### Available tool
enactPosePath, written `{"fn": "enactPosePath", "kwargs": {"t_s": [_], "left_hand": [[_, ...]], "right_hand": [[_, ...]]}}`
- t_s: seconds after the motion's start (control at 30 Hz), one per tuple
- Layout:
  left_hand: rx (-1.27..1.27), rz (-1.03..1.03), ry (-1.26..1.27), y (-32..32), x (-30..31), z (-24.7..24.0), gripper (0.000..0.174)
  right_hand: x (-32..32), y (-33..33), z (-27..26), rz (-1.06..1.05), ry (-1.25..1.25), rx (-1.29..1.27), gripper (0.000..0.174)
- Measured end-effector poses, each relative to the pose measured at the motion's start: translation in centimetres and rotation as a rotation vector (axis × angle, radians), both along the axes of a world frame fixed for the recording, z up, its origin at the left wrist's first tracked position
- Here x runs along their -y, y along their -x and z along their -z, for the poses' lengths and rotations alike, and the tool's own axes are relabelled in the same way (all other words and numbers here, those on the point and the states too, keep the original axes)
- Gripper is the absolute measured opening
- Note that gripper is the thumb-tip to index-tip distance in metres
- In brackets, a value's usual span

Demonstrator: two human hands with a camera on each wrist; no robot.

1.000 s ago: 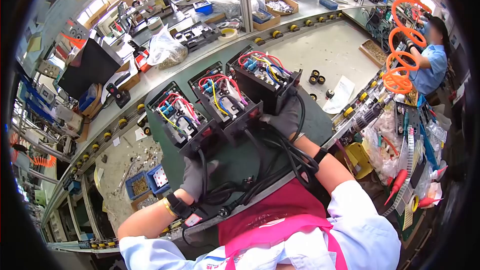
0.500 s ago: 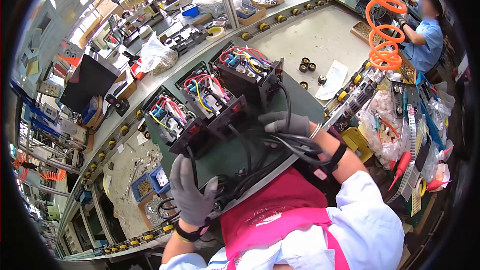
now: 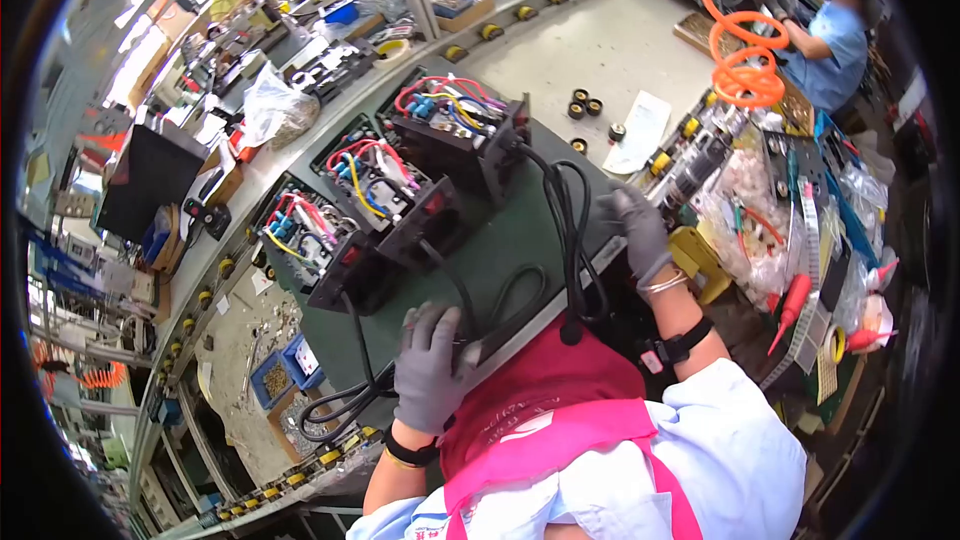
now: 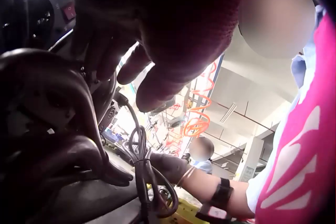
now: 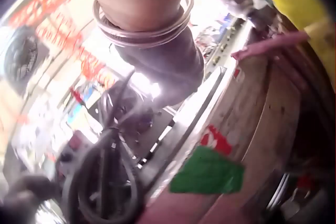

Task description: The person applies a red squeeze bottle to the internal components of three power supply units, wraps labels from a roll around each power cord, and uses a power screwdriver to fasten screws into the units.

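Three black open-topped units with coloured wires stand in a row on a green board (image 3: pixel 490 260): a left one (image 3: pixel 318 250), a middle one (image 3: pixel 385 190) and a right one (image 3: pixel 465 130). Each has a black cable. In the head view the gloved left hand (image 3: pixel 428 365), fingers extended, is at the board's front edge beside the left unit's cable (image 3: pixel 362 340). The gloved right hand (image 3: pixel 640 230) is at the board's right corner, fingers loosely bent, holding nothing visible. Between the hands, a bundled cable (image 3: pixel 575 240) hangs over the front edge from the right unit; the left wrist view shows this bundle (image 4: pixel 142 176) too.
Blue bins (image 3: pixel 270 380) of small parts lie at the left. Black-and-yellow rollers (image 3: pixel 585 105) and a paper sheet (image 3: pixel 640 130) lie behind the board. An orange coiled hose (image 3: pixel 745 75) hangs at the right, near a seated person (image 3: pixel 835 40) and a red-handled tool (image 3: pixel 790 310).
The right hand has let go of the cables and moved right to the board's corner. The right unit's cable now hangs over the front edge. The left hand has shifted along the front edge.
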State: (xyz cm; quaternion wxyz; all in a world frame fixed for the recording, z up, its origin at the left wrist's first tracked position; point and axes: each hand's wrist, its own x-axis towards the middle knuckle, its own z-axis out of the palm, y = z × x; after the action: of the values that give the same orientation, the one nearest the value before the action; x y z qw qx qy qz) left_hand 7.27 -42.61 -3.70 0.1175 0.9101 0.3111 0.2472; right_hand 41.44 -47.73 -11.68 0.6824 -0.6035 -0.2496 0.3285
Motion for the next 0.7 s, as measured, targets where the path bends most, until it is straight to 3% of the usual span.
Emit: {"fn": "enactPosePath", "kwargs": {"t_s": [0.07,0.13,0.2,0.27,0.4,0.47,0.6,0.7], "left_hand": [[-0.043,-0.034,0.012,0.0,0.4,0.7,0.054],[-0.102,-0.07,0.006,-0.3,0.8,1.3,0.058],[-0.172,-0.068,-0.034,-0.1,0.9,2.7,0.062],[-0.2,-0.055,-0.025,-0.7,1.1,3.8,0.065],[-0.218,-0.066,0.011,-0.8,0.8,4.3,0.066],[-0.239,-0.068,0.052,-0.7,0.6,4.2,0.065],[-0.163,-0.047,0.004,-0.6,0.4,5.3,0.061],[-0.172,-0.054,-0.037,-0.6,0.5,5.3,0.061]], "right_hand": [[0.6,2.1,3.1,-0.066,0.184,0.533,0.046],[0.8,6.8,-0.8,-0.137,0.406,0.478,0.057],[-0.5,8.4,0.2,-0.222,0.265,0.379,0.059],[-1.0,8.8,-2.9,-0.334,0.381,0.321,0.062],[-0.7,5.4,-4.8,-0.607,0.662,0.705,0.057],[2.0,3.6,-5.6,-0.492,0.716,0.94,0.048],[8.8,-0.4,-7.3,-0.116,0.507,0.955,0.035],[13.1,-3.0,-9.0,0.176,0.491,0.975,0.03]]}}
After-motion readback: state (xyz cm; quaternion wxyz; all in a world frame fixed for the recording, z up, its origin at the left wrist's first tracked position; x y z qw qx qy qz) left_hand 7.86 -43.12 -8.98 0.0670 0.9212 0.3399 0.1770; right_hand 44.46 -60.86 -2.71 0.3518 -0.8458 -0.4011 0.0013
